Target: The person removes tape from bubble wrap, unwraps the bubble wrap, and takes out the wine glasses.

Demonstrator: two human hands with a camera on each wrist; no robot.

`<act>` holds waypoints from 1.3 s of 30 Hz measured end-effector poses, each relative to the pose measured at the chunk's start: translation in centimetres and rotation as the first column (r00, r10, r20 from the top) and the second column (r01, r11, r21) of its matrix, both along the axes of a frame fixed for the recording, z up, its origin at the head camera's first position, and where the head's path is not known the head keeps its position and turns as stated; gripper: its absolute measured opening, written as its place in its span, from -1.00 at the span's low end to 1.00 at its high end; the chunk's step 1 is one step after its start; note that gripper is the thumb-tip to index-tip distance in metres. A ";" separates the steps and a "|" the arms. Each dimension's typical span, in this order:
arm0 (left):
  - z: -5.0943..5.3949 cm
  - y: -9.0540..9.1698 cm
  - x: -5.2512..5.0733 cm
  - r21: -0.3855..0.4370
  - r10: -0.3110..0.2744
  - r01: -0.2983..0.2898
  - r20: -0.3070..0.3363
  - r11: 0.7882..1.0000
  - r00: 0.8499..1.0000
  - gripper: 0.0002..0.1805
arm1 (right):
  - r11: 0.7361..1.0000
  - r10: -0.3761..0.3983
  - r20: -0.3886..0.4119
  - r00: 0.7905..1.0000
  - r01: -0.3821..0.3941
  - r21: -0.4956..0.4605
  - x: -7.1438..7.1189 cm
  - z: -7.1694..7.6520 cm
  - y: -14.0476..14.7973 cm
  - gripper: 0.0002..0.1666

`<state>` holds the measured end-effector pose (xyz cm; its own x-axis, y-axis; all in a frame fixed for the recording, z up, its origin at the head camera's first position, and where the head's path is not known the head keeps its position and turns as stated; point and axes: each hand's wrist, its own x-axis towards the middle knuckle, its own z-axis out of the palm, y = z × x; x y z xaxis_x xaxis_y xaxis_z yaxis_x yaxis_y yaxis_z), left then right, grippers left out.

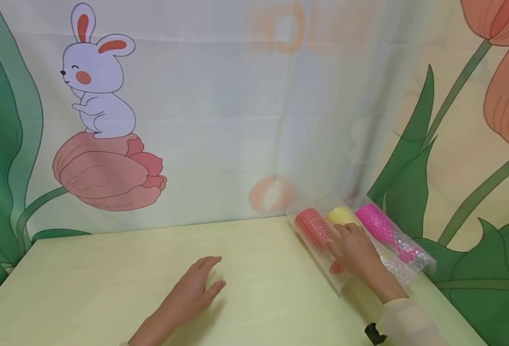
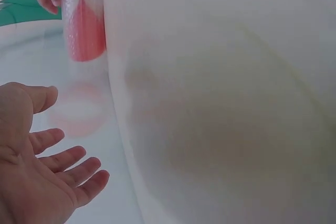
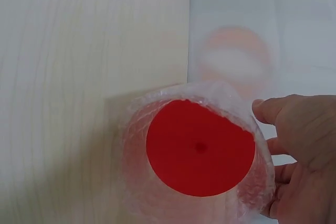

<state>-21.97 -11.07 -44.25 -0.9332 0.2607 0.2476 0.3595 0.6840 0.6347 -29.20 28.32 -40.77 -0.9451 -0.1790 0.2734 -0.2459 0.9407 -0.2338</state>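
Three cylinders in clear bubble wrap lie side by side at the table's right: one red (image 1: 314,228), one yellow (image 1: 341,216), one pink (image 1: 376,224). My right hand (image 1: 360,252) is over the red and yellow ones. In the right wrist view the red round end (image 3: 199,150) faces the camera, and my right hand (image 3: 307,135) rests against the wrap's side, fingers loosely bent. My left hand (image 1: 185,298) hovers above the table, fingers spread, holding nothing. In the left wrist view my left hand (image 2: 34,174) shows its palm, below the red cylinder (image 2: 85,35).
The pale table (image 1: 107,278) meets a hanging cloth (image 1: 219,120) printed with a rabbit (image 1: 103,96), tulips and green leaves. A small black object (image 1: 374,333) shows beside my right sleeve (image 1: 410,322).
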 end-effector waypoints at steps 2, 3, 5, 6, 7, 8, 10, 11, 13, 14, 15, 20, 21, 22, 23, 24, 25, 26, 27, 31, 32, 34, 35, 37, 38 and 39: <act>0.0 0.9 -0.2 0.083 -0.008 0.004 0.044 0.997 0.999 -0.46 | 1.000 -0.009 0.004 1.000 0.010 -0.025 -0.1 -0.1 0.1 -0.36; 0.0 1.3 -0.4 0.130 -0.012 0.002 0.074 0.992 0.997 -0.47 | 0.999 -0.015 -0.004 1.000 0.015 -0.037 -0.1 -0.2 0.1 -0.38; 0.1 2.2 -0.6 0.217 -0.017 -0.011 0.127 0.976 0.992 -0.50 | 0.999 -0.019 -0.026 0.999 0.018 -0.051 -0.2 -0.2 0.1 -0.41; 0.1 2.6 -0.7 0.251 -0.023 -0.015 0.146 0.968 0.989 -0.51 | 0.998 -0.023 -0.035 0.999 0.021 -0.060 -0.2 -0.2 0.0 -0.41; 0.1 3.0 -0.8 0.277 -0.028 -0.019 0.162 0.961 0.986 -0.51 | 0.997 -0.029 -0.042 0.999 0.026 -0.066 -0.2 -0.2 -0.1 -0.42; 0.2 3.4 -0.9 0.290 -0.026 -0.026 0.174 0.957 0.984 -0.52 | 0.997 -0.037 -0.050 0.998 0.033 -0.075 -0.2 -0.3 -0.2 -0.42; 0.2 4.2 -1.0 0.298 -0.023 -0.033 0.184 0.954 0.983 -0.53 | 0.996 -0.059 -0.049 0.997 0.056 -0.070 -0.2 -0.3 -0.4 -0.40; 0.2 4.6 -1.0 0.300 -0.028 -0.032 0.192 0.953 0.981 -0.54 | 0.996 -0.073 -0.041 0.996 0.071 -0.054 -0.2 -0.3 -0.5 -0.39; 0.1 5.3 -1.0 0.300 -0.032 -0.030 0.200 0.954 0.979 -0.54 | 0.995 -0.099 -0.026 0.995 0.099 -0.015 -0.2 -0.4 -0.7 -0.35; 0.0 5.7 -1.0 0.300 -0.034 -0.030 0.206 0.954 0.978 -0.54 | 0.994 -0.109 -0.016 0.994 0.109 0.003 -0.3 -0.4 -0.9 -0.34; -0.1 5.9 -1.0 0.299 -0.036 -0.029 0.211 0.954 0.977 -0.54 | 0.993 -0.119 -0.011 0.993 0.119 0.026 -0.3 -0.5 -1.0 -0.32; -0.5 7.0 -0.9 0.322 -0.066 -0.011 0.227 0.947 0.972 -0.54 | 0.990 -0.137 0.012 0.991 0.136 0.045 -0.4 -0.6 -1.4 -0.33; -0.5 7.1 -0.9 0.334 -0.075 -0.006 0.230 0.943 0.970 -0.54 | 0.990 -0.140 0.020 0.990 0.140 0.034 -0.4 -0.6 -1.5 -0.35; -0.5 7.2 -0.9 0.346 -0.083 -0.006 0.240 0.938 0.967 -0.53 | 0.990 -0.141 0.038 0.989 0.141 0.012 -0.4 -0.7 -1.6 -0.38; -0.5 7.3 -0.8 0.367 -0.095 -0.006 0.255 0.930 0.962 -0.53 | 0.990 -0.140 0.063 0.988 0.141 -0.019 -0.3 -0.7 -1.7 -0.41; -0.5 7.3 -0.8 0.388 -0.107 -0.005 0.267 0.921 0.958 -0.52 | 0.988 -0.141 0.095 0.986 0.146 -0.055 -0.2 -0.7 -1.8 -0.45; -0.5 7.3 -0.7 0.409 -0.117 -0.008 0.280 0.912 0.953 -0.52 | 0.985 -0.140 0.120 0.983 0.150 -0.084 -0.1 -0.8 -2.1 -0.48; -0.5 7.2 -0.7 0.432 -0.129 -0.012 0.297 0.902 0.946 -0.51 | 0.981 -0.138 0.143 0.980 0.155 -0.117 0.0 -0.8 -2.4 -0.51; -0.5 7.1 -0.6 0.454 -0.141 -0.017 0.312 0.891 0.940 -0.51 | 0.977 -0.139 0.157 0.978 0.161 -0.140 0.2 -0.8 -2.7 -0.52; -0.4 7.1 -0.5 0.496 -0.175 -0.020 0.344 0.868 0.923 -0.50 | 0.969 -0.135 0.154 0.979 0.162 -0.184 0.8 -1.1 -3.7 -0.53; -0.5 7.1 -0.5 0.500 -0.179 -0.021 0.348 0.866 0.920 -0.50 | 0.969 -0.131 0.151 0.980 0.159 -0.191 1.0 -1.1 -4.0 -0.51; -0.5 7.2 -0.6 0.503 -0.183 -0.020 0.350 0.864 0.919 -0.50 | 0.968 -0.121 0.150 0.981 0.150 -0.199 1.4 -1.2 -4.7 -0.46; -0.5 7.2 -0.6 0.506 -0.187 -0.020 0.354 0.862 0.917 -0.51 | 0.967 -0.116 0.151 0.982 0.146 -0.207 1.7 -1.3 -5.1 -0.43; -0.6 7.2 -0.5 0.518 -0.197 -0.022 0.363 0.855 0.911 -0.50 | 0.967 -0.102 0.154 0.983 0.134 -0.216 2.3 -1.3 -5.9 -0.34; -0.6 7.3 -0.5 0.526 -0.203 -0.024 0.369 0.850 0.907 -0.50 | 0.966 -0.095 0.157 0.983 0.129 -0.223 2.5 -1.4 -6.3 -0.29; -0.6 7.3 -0.4 0.536 -0.209 -0.027 0.375 0.844 0.903 -0.50 | 0.966 -0.088 0.160 0.983 0.124 -0.228 2.8 -1.4 -6.7 -0.27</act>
